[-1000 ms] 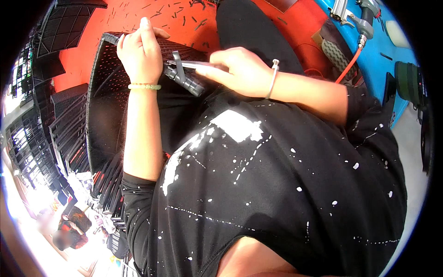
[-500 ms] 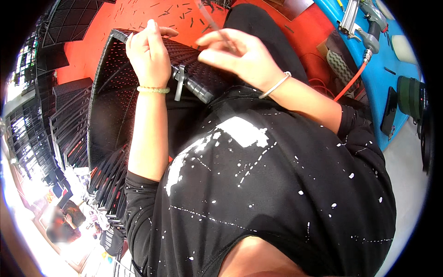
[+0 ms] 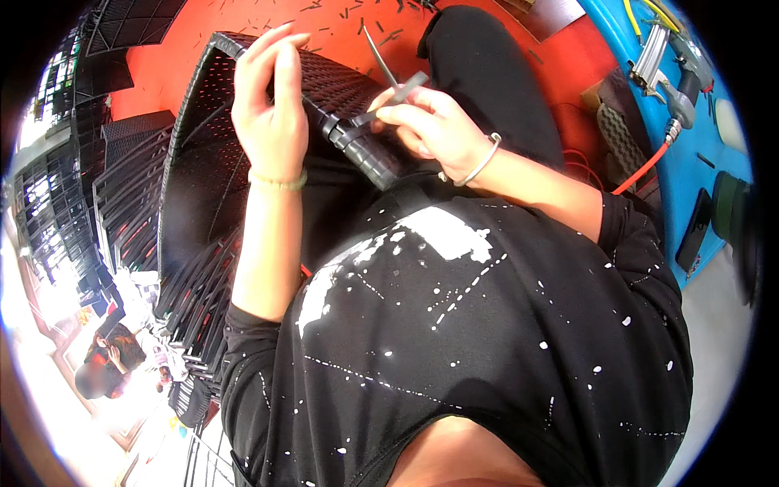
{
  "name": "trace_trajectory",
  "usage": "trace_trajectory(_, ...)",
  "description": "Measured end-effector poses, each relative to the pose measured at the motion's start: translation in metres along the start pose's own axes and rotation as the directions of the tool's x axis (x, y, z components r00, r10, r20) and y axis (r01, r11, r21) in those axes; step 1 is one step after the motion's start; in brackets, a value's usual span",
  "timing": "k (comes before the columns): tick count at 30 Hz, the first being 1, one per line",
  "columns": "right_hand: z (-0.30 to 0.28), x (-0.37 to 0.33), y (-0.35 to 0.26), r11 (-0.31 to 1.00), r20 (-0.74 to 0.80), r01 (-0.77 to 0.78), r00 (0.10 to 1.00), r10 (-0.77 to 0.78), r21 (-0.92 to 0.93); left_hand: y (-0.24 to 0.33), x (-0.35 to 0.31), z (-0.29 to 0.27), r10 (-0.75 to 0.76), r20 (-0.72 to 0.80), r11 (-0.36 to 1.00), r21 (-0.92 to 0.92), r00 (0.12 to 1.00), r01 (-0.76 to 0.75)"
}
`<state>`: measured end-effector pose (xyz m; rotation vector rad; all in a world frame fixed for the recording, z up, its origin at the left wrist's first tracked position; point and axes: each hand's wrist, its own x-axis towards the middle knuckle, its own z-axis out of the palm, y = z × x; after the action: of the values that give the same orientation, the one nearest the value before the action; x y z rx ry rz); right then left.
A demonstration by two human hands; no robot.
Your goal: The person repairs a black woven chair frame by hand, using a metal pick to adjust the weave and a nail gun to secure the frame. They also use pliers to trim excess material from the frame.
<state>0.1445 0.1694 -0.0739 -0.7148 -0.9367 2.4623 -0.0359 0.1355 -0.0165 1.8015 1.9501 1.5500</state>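
A black woven wicker piece (image 3: 349, 85) leans across my lap, its wrapped tubular edge (image 3: 357, 150) running toward my waist. My left hand (image 3: 272, 114) lies over its upper edge with the fingers stretched out. My right hand (image 3: 438, 130) is closed just right of the tube. Between its fingers is a flat dark grey strip (image 3: 412, 86), whose other end reaches the wrapped tube. A thin, pointed metal tool (image 3: 380, 55) sticks up from the same hand; its handle is hidden.
Dark strip scraps (image 3: 345, 12) lie on the red floor. On the blue table (image 3: 706, 174) at right are an air tool (image 3: 690, 81) with an orange hose, a black phone (image 3: 694, 227) and a dark green roll (image 3: 730, 207). Black wicker frames stand at left; a person (image 3: 118, 357) sits far behind them.
My right hand has come down and right, and the strip that hung from the tube is now in its fingers. The left hand stays at the edge, its fingers straighter.
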Motion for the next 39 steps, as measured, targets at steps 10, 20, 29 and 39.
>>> trace_trajectory(10,-0.012,0.005,-0.001,0.996,0.127,0.051,0.991,-0.041,-0.078,0.041,-0.069,-0.042,-0.567,0.228,0.755,-0.239,0.792,0.610)
trace_trajectory(20,-0.015,0.010,0.007,0.959,0.210,0.248,0.953,-0.217,-0.135,0.038,-0.070,-0.037,-0.528,0.350,0.709,-0.320,0.774,0.629)
trace_trajectory(29,-0.017,0.010,0.003,0.955,0.237,0.249,0.949,-0.208,-0.158,0.056,-0.016,-0.054,-0.570,0.515,0.780,0.096,0.640,0.618)
trace_trajectory(39,-0.009,-0.001,-0.003,0.855,0.256,0.410,0.905,-0.339,-0.319,0.050,0.026,-0.050,-0.675,0.671,0.540,0.168,0.306,0.825)
